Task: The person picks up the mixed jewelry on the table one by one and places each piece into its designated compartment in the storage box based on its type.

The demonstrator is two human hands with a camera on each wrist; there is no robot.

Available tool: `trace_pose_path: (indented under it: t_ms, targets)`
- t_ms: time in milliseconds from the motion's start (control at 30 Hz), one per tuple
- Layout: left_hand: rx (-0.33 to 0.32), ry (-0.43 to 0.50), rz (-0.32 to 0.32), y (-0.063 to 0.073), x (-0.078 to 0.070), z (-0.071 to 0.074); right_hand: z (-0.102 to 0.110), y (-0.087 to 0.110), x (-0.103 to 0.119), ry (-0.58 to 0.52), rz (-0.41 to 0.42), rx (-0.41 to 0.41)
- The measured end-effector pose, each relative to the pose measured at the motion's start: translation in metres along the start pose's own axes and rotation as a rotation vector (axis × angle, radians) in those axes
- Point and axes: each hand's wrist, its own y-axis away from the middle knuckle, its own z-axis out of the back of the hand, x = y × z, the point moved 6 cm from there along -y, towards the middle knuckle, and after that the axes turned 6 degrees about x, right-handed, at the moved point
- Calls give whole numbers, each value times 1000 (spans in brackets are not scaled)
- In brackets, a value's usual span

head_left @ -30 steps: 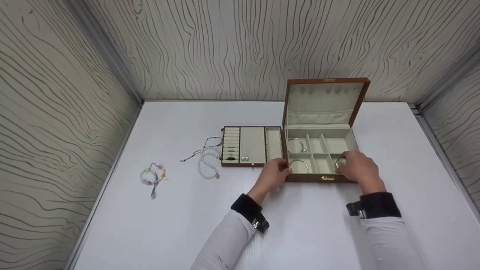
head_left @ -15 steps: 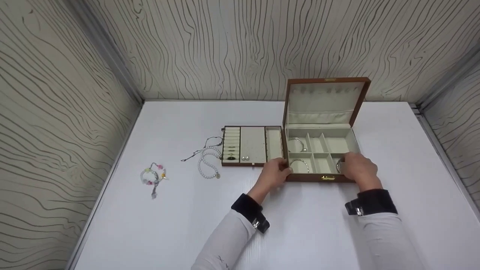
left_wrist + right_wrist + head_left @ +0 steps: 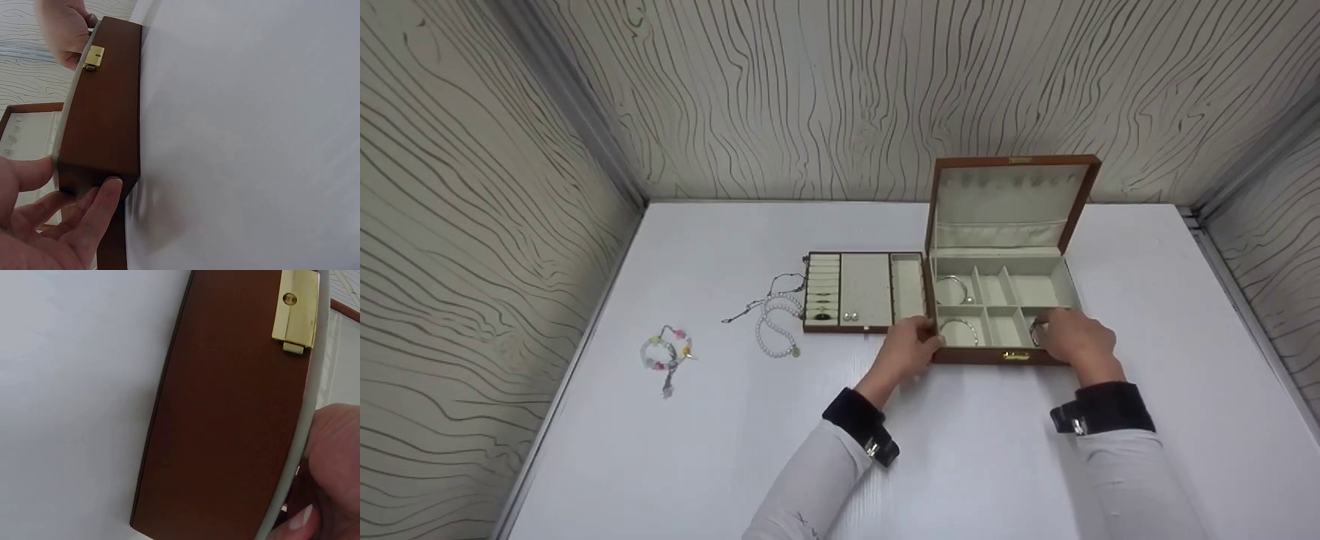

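A brown jewelry box (image 3: 971, 355) with a cream lining stands with its lid raised. My left hand (image 3: 906, 349) grips its front left corner; in the left wrist view the thumb lies on the rim and the fingers (image 3: 101, 208) press the side wall. Inside the front right compartment, my right hand (image 3: 1078, 336) holds a silvery bangle (image 3: 1035, 332), most of it hidden behind the fingers. In the right wrist view that hand's curled fingers (image 3: 298, 526) show just past the rim. Two other silvery bracelets lie in the left compartments, one at the back (image 3: 956, 287), one in front (image 3: 960, 328).
Left of the box sits a jewelry tray (image 3: 864, 289) with rings and pearl earrings (image 3: 850, 316). A pearl necklace (image 3: 765, 341) and a dark chain (image 3: 750, 307) lie beside it. Farther left on the white table (image 3: 720, 450) is a colorful beaded bracelet (image 3: 656, 365).
My right hand has shifted slightly within the front right compartment, and the visible part of the bangle with it. The left hand stays on the box corner.
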Motion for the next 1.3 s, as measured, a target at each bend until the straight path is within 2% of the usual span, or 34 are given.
trace_pose_path:
  t_ms: [200,467,900,1167,1300]
  targets:
    - [4,-12,-1,1,-1,-3,-1,4,-3,-34,4,-53]
    - [18,-34,7,6,-1,-4,-9,17,-5,-62,-4,-55]
    - [79,-48,-7,23,-5,-11,-16,39,-8,-106,29,-126]
    - [136,-47,-33,31,-1,-11,-16,45,-10,-140,81,-187]
    - [160,-49,-55,35,2,-3,-13,47,-8,-227,141,-178]
